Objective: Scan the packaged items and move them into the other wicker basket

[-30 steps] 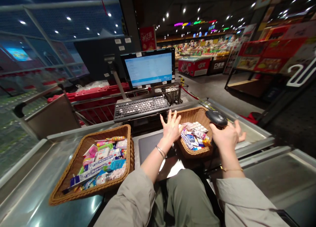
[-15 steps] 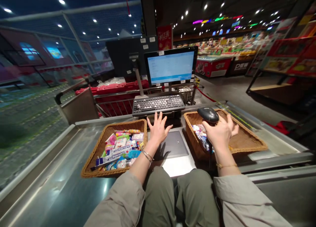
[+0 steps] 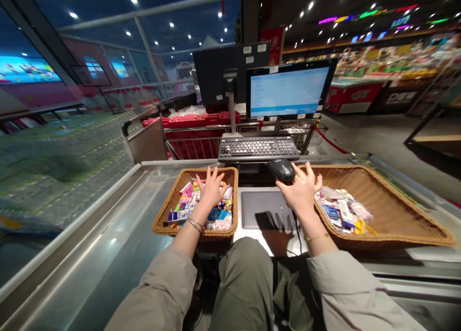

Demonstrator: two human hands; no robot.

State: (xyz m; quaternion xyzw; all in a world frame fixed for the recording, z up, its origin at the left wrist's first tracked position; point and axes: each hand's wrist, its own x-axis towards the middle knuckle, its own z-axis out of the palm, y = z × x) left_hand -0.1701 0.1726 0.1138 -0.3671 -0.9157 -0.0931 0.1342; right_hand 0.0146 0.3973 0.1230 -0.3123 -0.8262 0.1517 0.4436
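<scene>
My left hand (image 3: 212, 190) hovers with spread fingers over the left wicker basket (image 3: 158, 224), and nothing is in it. Colourful small packets (image 3: 185, 207) fill that basket, partly hidden by the hand. In my right hand (image 3: 301, 189) is a black barcode scanner (image 3: 281, 169), its head pointing left; the palm hides its handle, and a cable hangs below. The right wicker basket (image 3: 406, 201) stands beside this hand, with several small packages (image 3: 342, 210) heaped at its near left end. Between the baskets lies a flat grey pad (image 3: 261, 210).
A black keyboard (image 3: 257, 148) sits ahead, below a lit monitor (image 3: 288, 91). Behind them stands a metal cart (image 3: 190, 148) with red contents. The metal counter (image 3: 118, 239) runs along the left, with a raised rail at its edge.
My left hand has moved left, from beside the keyboard to over the left basket. My right hand has carried the scanner left, from over the right basket toward the grey pad. The view has turned left.
</scene>
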